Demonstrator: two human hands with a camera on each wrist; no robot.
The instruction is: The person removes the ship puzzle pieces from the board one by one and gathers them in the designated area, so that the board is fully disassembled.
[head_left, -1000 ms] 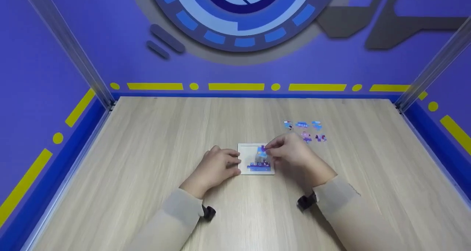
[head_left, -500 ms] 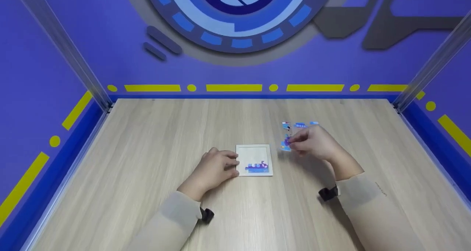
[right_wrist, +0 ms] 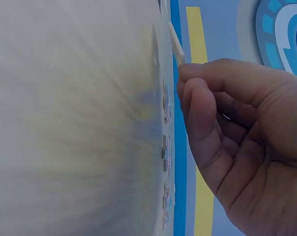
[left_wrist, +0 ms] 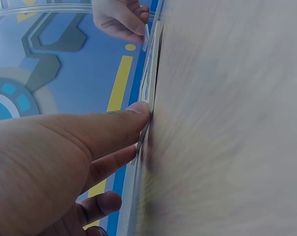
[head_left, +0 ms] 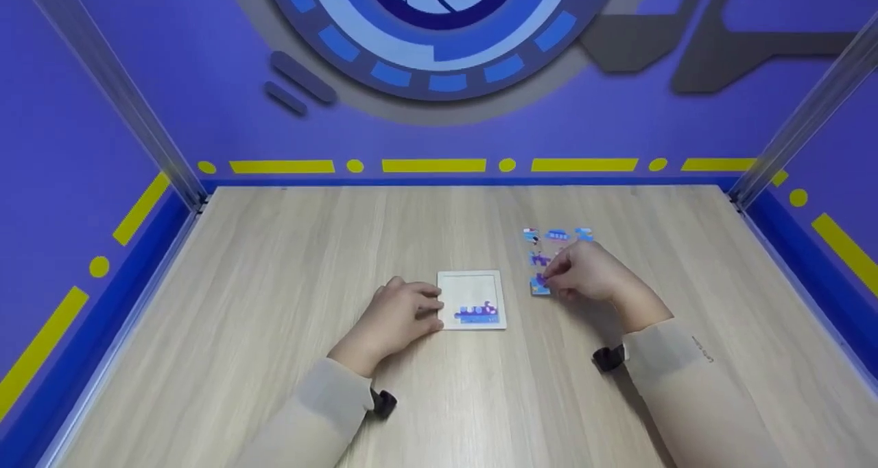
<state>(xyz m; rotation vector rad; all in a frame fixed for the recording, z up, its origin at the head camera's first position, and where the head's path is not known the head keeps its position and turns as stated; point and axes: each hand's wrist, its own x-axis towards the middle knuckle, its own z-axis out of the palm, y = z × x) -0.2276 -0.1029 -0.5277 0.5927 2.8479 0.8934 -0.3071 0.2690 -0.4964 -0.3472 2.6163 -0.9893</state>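
A white square puzzle tray point(head_left: 502, 296) lies on the table, with joined purple and blue jigsaw pieces point(head_left: 477, 313) in its lower right corner. My left hand point(head_left: 392, 320) rests at the tray's left side, its thumb and spread fingers touching the edge; the left wrist view shows the thumb point(left_wrist: 123, 123) against it. To the right of the tray, my right hand point(head_left: 593, 276) pinches a blue and purple jigsaw piece point(head_left: 538, 287) between thumb and index finger. In the right wrist view the piece point(right_wrist: 176, 43) looks tilted, above the tabletop.
Loose jigsaw pieces point(head_left: 558, 235) lie beyond the right hand, which partly covers some of them. The wooden table point(head_left: 329, 228) is bounded by a blue back wall point(head_left: 446, 138) and side walls with metal corner posts.
My right hand has carried the jigsaw piece from over the tray to the right, beside the loose pieces, then slightly nearer to me. My left hand stays at the tray's edge.
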